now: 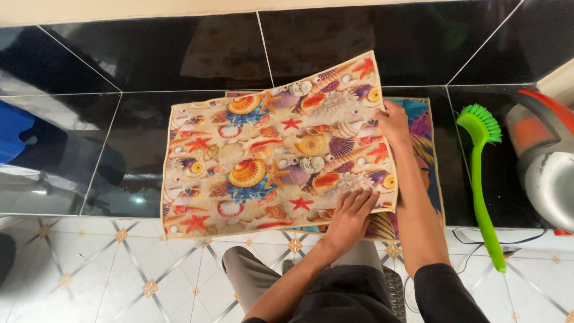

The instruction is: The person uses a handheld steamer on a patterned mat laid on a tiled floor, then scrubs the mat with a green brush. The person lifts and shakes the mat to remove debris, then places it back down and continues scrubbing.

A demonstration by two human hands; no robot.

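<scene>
Head view: looks down past the person's own legs in grey trousers (251,275) onto a black tiled counter (179,54).
Floor: white tiles with small gold diamond motifs (107,269) lie nearest, below the counter edge.
Left hand: the left hand (350,215) lies flat, fingers spread, pressing the near right edge of a seashell-print mat (263,155); it grasps nothing.
Right hand: the right hand (394,122) sits farther up, at the mat's right edge, fingers on the edge; whether it pinches the edge or only touches it cannot be told.
Seashell-print mat: spread on the counter, its far right corner lifted and curling upward.
Second mat: a tropical-print mat (427,149) lies underneath, showing only along the right side and near edge.
Brush: a green dish brush (481,179) lies to the right, bristles away from the person.
Right edge: a grey and orange appliance (547,161) stands just beside the brush.
</scene>
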